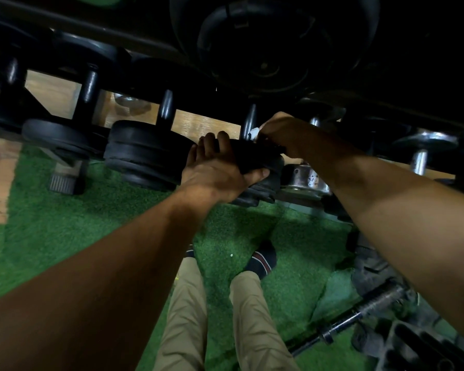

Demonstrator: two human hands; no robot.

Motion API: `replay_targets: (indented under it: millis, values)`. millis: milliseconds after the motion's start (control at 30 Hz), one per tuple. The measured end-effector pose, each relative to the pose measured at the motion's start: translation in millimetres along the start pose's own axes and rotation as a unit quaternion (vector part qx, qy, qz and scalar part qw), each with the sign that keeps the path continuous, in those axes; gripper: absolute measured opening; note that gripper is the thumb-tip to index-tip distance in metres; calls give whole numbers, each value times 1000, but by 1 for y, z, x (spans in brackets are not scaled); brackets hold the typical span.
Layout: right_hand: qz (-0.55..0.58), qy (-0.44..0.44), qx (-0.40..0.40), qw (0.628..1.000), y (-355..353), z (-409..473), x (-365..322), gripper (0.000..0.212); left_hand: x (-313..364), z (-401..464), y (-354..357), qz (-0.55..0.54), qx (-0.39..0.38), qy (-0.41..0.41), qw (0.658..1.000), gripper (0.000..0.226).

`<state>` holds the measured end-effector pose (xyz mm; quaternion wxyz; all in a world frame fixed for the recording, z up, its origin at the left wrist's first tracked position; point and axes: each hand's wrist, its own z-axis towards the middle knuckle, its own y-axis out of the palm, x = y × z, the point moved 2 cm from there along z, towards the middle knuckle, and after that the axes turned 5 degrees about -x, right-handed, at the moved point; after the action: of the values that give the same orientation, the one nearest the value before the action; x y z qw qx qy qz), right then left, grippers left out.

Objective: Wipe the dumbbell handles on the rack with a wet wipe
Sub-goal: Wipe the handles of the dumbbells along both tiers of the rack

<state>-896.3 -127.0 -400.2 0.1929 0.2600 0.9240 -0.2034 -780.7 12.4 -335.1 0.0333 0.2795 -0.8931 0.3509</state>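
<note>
Black dumbbells lie in a row on a low dark rack (65, 180), handles pointing away from me. My left hand (220, 172) grips the near weight head of the middle dumbbell (271, 167). My right hand (284, 135) holds a white wet wipe (253, 133) pinched against that dumbbell's dark handle (249, 119). Only a small bit of the wipe shows beyond the fingers. Another black dumbbell (145, 153) with its handle (166, 107) sits just to the left.
Chrome dumbbells (423, 145) lie on the rack to the right. A large black weight (265, 41) hangs overhead on the upper shelf. Green turf (65, 223) covers the floor, where my socked feet (261, 259) stand. A barbell bar (354, 314) and dark gear lie at bottom right.
</note>
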Motion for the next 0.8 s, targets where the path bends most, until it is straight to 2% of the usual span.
replay_targets:
  millis: [100, 200, 267, 433, 500, 567, 633, 667, 733, 800]
  values:
    - [-34, -26, -5, 999, 5, 2, 4, 15, 0, 0, -1, 0, 4, 0, 1000, 123]
    - [-5, 31, -2, 999, 6, 3, 11, 11, 0, -1, -1, -4, 9, 0, 1000, 124]
    - [18, 50, -43, 998, 7, 1, 13, 10, 0, 1, 0, -8, 8, 2, 1000, 124]
    - [141, 35, -57, 988, 5, 0, 14, 15, -1, 3, 2, -9, 21, 15, 1000, 119]
    - [199, 28, -68, 977, 6, -1, 11, 24, -3, 4, 3, -7, 26, 17, 1000, 118]
    - [272, 28, -47, 961, 5, 3, 9, 31, -4, 5, 4, -5, 27, 13, 1000, 119]
    - [370, 29, -3, 929, 5, 9, 6, 20, -6, 6, 5, -3, 22, 11, 1000, 120]
    - [394, 19, 17, 919, 6, 14, 4, 21, -6, 5, 4, -3, 22, 11, 1000, 120]
    - [363, -27, 65, 929, 5, 21, -1, 21, -5, 3, 2, -3, 19, 9, 1000, 119]
    - [243, -92, 135, 956, 4, 22, -2, 16, -4, 2, 1, -3, 19, 7, 1000, 119]
